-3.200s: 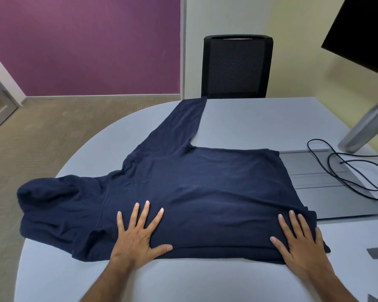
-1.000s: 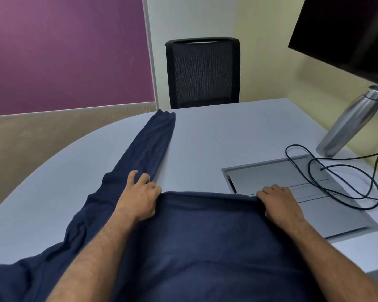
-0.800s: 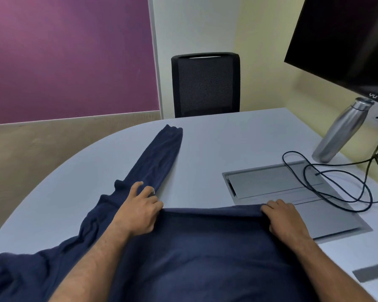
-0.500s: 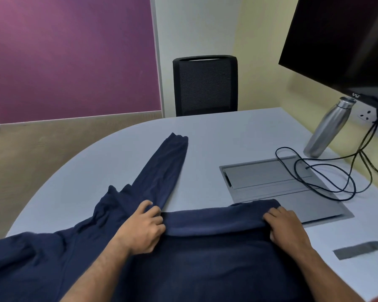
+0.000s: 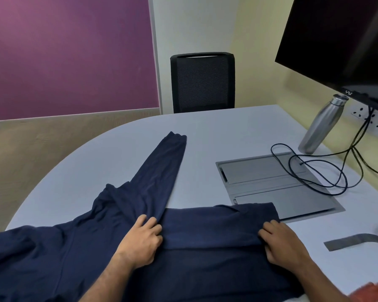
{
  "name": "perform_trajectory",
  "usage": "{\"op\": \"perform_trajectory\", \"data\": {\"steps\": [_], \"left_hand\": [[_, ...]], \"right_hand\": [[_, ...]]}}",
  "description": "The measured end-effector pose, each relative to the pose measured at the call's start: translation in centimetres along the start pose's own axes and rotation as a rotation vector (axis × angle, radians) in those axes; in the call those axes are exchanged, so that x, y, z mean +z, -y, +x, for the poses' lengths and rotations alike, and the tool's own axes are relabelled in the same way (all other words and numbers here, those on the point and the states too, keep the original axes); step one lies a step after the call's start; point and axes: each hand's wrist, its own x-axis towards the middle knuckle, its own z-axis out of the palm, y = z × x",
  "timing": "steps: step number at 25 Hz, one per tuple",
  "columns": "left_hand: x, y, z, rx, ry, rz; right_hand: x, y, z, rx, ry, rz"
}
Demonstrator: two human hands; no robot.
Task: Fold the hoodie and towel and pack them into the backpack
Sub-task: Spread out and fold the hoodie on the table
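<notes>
Pulling the hoodie (image 5: 205, 258) edge toward us, both hands, left (image 5: 140, 240) and right (image 5: 282, 243), gripped it; we had folded its far side over, one sleeve remained.

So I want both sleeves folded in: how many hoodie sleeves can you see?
1. One sleeve of the hoodie stretches away across the table, beyond the left hand. The other sleeve may be folded under the body; it isn't visible.
</notes>
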Motion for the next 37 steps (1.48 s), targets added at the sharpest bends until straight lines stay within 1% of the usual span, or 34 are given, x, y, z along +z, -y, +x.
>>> {"op": "perform_trajectory", "data": {"steps": [3,6,8,10,11,12,13,14,16,17,18,19,20,21,22,23,24,25,27,29,31,33,35,37], "left_hand": [[0.7,-0.3,0.0,-0.001,-0.013,-0.046],[0.9,-0.8,1.1,0.033,-0.053,-0.035],[1.1,-1.4,2.1,0.047,-0.076,-0.066],[1.5,-2.2,2.6,-0.011,-0.037,-0.136],[1.7,-2.6,2.5,-0.048,-0.017,-0.173],[1.9,-2.9,2.4,-0.075,-0.012,-0.207],[2.0,-2.9,2.2,-0.083,-0.026,-0.233],[1.8,-2.5,2.0,-0.085,-0.079,-0.27],[1.0,-0.3,1.5,-0.138,-0.283,-0.363],[0.4,1.4,1.1,-0.249,-0.404,-0.429],[0.0,3.3,0.5,-0.422,-0.51,-0.515],[-0.3,5.6,-0.2,-0.637,-0.576,-0.581],[-0.4,8.0,-1.0,-0.848,-0.566,-0.607],[-0.1,10.4,-1.9,-1.013,-0.458,-0.605],[0.5,12.6,-2.8,-1.097,-0.278,-0.594],[1.1,14.4,-3.4,-1.095,-0.082,-0.588],[1.8,15.8,-3.9,-1.044,0.081,-0.606],[2.6,16.9,-4.0,-0.984,0.185,-0.641],[3.7,17.7,-3.7,-0.912,0.245,-0.703],[4.4,17.8,-3.2,-0.916,0.24,-0.713],[4.8,17.6,-3.3,-0.912,0.189,-0.634],[4.7,17.4,-4.2,-0.889,0.085,-0.598],[4.9,17.6,-6.0,-0.838,-0.042,-0.612],[5.0,17.7,-8.4,-0.741,-0.098,-0.552]], "right_hand": [[0.3,-0.1,-0.5,-0.003,0.002,0.04],[0.9,0.7,1.0,0.146,-0.089,0.055],[0.9,1.7,3.1,0.192,-0.12,0.016],[1.6,2.4,4.1,0.189,-0.063,0.005],[2.3,2.5,4.2,0.185,0.015,0.025],[3.5,2.3,3.8,0.175,0.07,0.034],[4.2,2.3,3.3,0.167,0.086,0.01],[4.9,2.2,2.9,0.158,0.112,-0.009],[5.8,2.1,2.7,0.161,0.174,-0.007],[5.8,2.1,2.7,0.163,0.192,-0.016],[5.9,2.1,2.7,0.159,0.202,-0.03],[5.7,2.2,2.8,0.168,0.223,-0.033],[6.2,2.1,2.8,0.167,0.207,-0.046],[6.1,2.2,2.9,0.172,0.208,-0.052],[6.1,2.2,2.9,0.173,0.2,-0.06],[6.0,2.2,3.0,0.175,0.21,-0.059],[6.2,2.1,3.0,0.164,0.197,-0.068],[6.1,2.1,3.0,0.162,0.201,-0.069],[6.0,2.2,3.1,0.16,0.209,-0.067],[5.9,2.2,3.3,0.162,0.22,-0.067],[5.8,2.3,3.3,0.171,0.228,-0.072],[5.9,2.4,3.4,0.179,0.238,-0.082],[5.7,2.4,3.4,0.188,0.25,-0.092],[5.7,2.4,3.3,0.195,0.257,-0.1]]}}
